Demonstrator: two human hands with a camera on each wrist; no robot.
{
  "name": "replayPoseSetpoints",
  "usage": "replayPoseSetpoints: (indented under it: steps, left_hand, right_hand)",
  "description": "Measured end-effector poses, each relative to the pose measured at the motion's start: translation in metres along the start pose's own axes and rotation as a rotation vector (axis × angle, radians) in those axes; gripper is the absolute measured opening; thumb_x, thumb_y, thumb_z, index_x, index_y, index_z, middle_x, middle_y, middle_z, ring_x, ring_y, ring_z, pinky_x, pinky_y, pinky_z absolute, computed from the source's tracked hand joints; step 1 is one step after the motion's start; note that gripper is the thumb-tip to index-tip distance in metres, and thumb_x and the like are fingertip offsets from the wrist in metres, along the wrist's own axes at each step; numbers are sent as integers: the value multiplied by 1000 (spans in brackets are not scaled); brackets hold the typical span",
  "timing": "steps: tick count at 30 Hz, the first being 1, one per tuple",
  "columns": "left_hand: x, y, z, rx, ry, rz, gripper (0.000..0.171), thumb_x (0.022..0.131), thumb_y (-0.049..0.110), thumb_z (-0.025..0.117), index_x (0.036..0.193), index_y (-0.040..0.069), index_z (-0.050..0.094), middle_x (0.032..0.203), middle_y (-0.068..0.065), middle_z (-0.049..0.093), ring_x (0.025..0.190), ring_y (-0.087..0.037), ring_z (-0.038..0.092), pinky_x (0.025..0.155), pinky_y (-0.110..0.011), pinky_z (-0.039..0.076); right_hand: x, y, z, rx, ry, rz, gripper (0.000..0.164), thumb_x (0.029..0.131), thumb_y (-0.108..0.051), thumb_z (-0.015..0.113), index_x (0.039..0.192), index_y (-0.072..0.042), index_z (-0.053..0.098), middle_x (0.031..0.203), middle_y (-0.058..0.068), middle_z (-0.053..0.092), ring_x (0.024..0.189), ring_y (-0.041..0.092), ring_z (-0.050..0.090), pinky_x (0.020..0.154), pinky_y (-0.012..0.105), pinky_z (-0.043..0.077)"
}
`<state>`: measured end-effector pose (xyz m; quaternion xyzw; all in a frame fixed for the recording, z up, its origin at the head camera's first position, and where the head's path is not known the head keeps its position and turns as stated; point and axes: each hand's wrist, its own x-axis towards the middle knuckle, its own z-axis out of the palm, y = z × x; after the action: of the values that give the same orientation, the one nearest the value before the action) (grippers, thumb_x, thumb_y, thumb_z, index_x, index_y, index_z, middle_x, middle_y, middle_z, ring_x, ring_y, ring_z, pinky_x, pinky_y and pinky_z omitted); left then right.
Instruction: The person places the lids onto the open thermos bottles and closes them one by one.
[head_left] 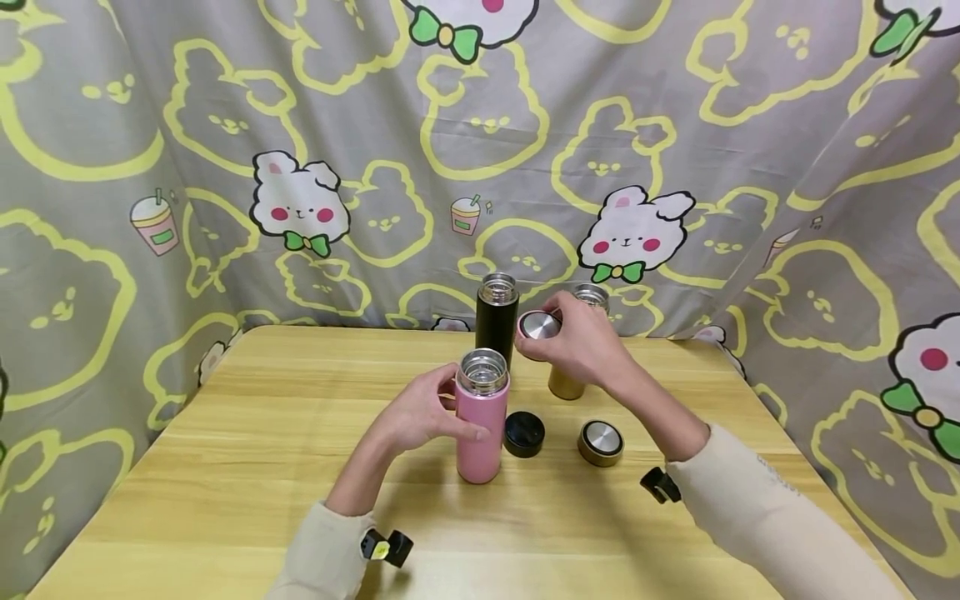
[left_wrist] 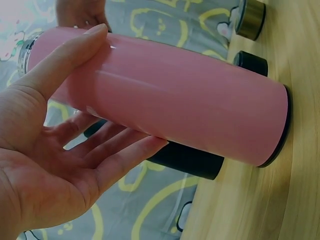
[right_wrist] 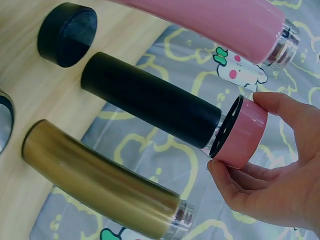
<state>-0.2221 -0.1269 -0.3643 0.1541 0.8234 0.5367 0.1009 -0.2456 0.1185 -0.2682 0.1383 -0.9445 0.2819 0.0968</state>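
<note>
My left hand (head_left: pixel 420 414) holds an uncapped pink thermos bottle (head_left: pixel 482 437) by its upper side. In the left wrist view the thumb lies along the pink wall, with the fingers against the opposite side and the base at the tabletop. To the right and a little higher, my right hand (head_left: pixel 585 343) pinches the pink lid (right_wrist: pixel 246 132) by its rim. That lid is apart from the pink bottle, with its silver top (head_left: pixel 542 325) showing in the head view. Behind the hands stand an uncapped black bottle (head_left: pixel 491 323) and an uncapped gold bottle (head_left: pixel 567 383), the latter partly hidden by the right hand.
A black lid (head_left: pixel 524 435) lies just right of the pink bottle, and a gold lid (head_left: pixel 602 443) with a silver top lies farther right. All rest on a wooden table (head_left: pixel 300 450). A patterned curtain (head_left: pixel 390 108) hangs behind and along both sides.
</note>
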Motion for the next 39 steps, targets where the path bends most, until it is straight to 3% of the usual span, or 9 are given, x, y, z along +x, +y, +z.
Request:
replayPoseSetpoints:
  steps: [6, 12, 20, 30, 39]
  left_hand:
    - [0, 0, 0, -4, -2, -3, 62, 68, 30, 96, 116, 14, 60, 118, -2, 66, 109, -23, 63, 88, -39, 56]
    - [1, 0, -1, -9, -10, 5, 58, 69, 29, 95, 111, 12, 59, 117, -4, 66, 107, -23, 65, 87, -38, 58]
    - [1, 0, -2, -7, -27, 9, 61, 69, 31, 94, 116, 13, 59, 118, -4, 66, 108, -23, 64, 87, -38, 57]
    - [1, 1, -3, -17, -37, 10, 61, 70, 29, 94, 119, 14, 60, 119, -3, 66, 108, -23, 64, 88, -39, 57]
    - [1, 0, -3, -20, -44, 17, 72, 71, 26, 93, 133, 19, 58, 123, -2, 66, 112, -23, 63, 90, -40, 56]
  right_hand:
    - [4, -9, -6, -22, 10, -34, 56, 80, -47, 79, 119, -10, 64, 109, 9, 70, 94, 26, 64, 76, 38, 52]
    - [6, -22, -11, -19, -11, -49, 58, 80, -52, 78, 122, -15, 64, 110, 7, 70, 93, 25, 63, 74, 38, 50]
    - [3, -38, -15, 10, -62, -62, 56, 80, -54, 77, 122, -19, 64, 109, 6, 71, 93, 23, 65, 75, 36, 51]
    - [-7, -55, -11, 59, -81, -144, 52, 81, -53, 79, 119, -20, 68, 99, -3, 72, 88, 16, 67, 74, 34, 54]
    - [-16, -60, -5, 68, -105, -193, 51, 80, -47, 81, 119, -17, 70, 100, -2, 73, 87, 14, 68, 74, 32, 55]
